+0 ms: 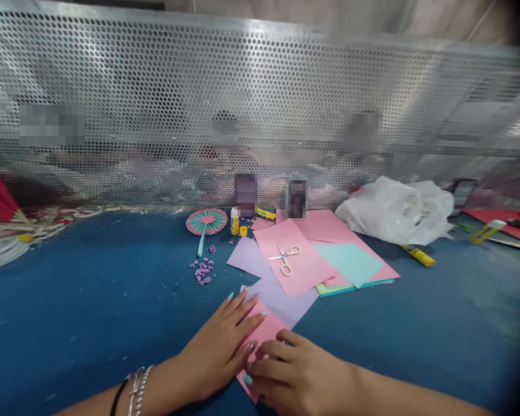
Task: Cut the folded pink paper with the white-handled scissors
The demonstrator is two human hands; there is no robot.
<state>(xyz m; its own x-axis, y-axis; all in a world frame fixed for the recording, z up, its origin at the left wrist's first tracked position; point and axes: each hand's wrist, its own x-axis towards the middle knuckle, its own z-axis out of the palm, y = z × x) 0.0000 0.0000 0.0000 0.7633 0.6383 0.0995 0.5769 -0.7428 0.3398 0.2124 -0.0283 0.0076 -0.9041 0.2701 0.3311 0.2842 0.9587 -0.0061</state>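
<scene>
Hands (219, 346) atop a small pale-pink paper sheet (267, 334)

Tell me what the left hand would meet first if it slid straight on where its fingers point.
The left hand would likely first cross the lilac sheet, then reach the pink sheet bearing the scissors.
</scene>
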